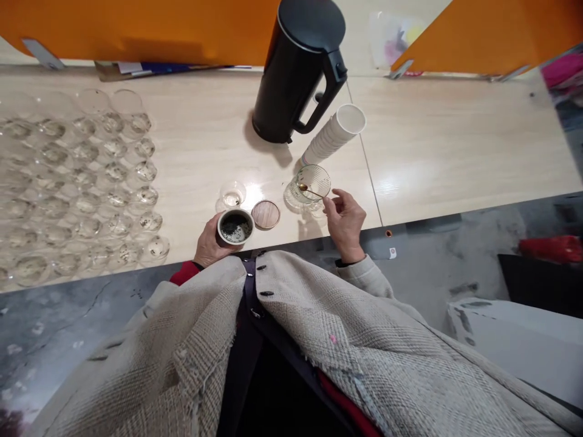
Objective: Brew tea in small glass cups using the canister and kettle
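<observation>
My left hand [210, 244] is wrapped round a small round canister [235, 228], whose open top shows dark loose bits like tea leaves. A round wooden lid [266, 215] lies on the table just right of it. Behind the canister stands a small clear cup [232, 195] with a few dark bits at its bottom. My right hand [345, 219] pinches the thin handle of a small gold spoon [312, 192]. The spoon's bowl is over a ribbed clear glass [317, 173], which has dark specks in it.
A tall black kettle [296, 73] stands behind the glass. Stacked white paper cups [334, 135] lean beside it. Rows of clear plastic cups [84, 200] with dark bits cover the table's left side. Orange dividers [182, 30] line the back. The table's front edge is close to my coat.
</observation>
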`<state>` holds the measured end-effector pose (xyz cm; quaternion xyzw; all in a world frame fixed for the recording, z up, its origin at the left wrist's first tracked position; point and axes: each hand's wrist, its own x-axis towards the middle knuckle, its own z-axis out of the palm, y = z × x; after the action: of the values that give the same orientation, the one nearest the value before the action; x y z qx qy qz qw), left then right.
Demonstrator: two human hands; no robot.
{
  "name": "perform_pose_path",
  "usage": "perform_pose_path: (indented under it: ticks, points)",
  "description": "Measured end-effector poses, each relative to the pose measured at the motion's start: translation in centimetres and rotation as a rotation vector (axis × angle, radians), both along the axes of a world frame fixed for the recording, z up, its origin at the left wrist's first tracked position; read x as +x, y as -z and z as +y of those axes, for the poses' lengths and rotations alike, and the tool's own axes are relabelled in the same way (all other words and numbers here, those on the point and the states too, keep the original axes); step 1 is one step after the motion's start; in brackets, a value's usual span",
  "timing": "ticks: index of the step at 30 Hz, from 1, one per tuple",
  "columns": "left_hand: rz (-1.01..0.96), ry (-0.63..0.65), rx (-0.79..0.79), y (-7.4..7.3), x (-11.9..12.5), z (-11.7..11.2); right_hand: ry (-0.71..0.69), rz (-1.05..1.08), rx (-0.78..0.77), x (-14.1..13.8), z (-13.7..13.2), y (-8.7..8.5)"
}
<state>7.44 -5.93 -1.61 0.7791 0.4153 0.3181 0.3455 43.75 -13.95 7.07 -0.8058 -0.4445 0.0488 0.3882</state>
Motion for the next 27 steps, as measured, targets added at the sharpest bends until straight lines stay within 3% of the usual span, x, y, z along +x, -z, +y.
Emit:
perform_pose_path:
  ticks: [5, 8, 10, 13, 16, 18, 22, 27]
  points:
    - [-0.018, 0.019, 0.016, 0.1, 0.0, 0.0, 0.04, -0.297, -0.018, -1.1, -2.0, -4.4]
    - [-0.023, 0.024, 0.018, 0.1, -0.1, 0.1, -0.131, -0.272, 0.033, -3.9, -2.4, -5.5]
    - [-0.018, 0.02, 0.011, 0.2, -0.1, 0.1, -0.365, -0.195, -0.001, -6.1, -1.8, -4.3]
    - [-0.015, 0.014, 0.0, 0.1, 0.0, 0.0, -0.612, -0.178, -0.135, -8.4, 0.4, -0.3]
    - [0.003, 0.008, -0.016, -0.1, 0.1, -0.2, -0.699, -0.21, -0.273, -9.2, 2.7, 3.6]
    - [0.017, -0.002, -0.02, -0.3, 0.1, -0.3, -0.72, -0.21, -0.334, -9.2, 3.5, 5.1]
    - [0.011, 0.006, -0.019, -0.3, 0.1, -0.4, -0.695, -0.182, -0.338, -8.9, 3.4, 5.5]
    - [0.023, 0.039, -0.022, 0.0, -0.1, -0.2, -0.585, -0.134, -0.149, -9.0, 2.1, 2.4]
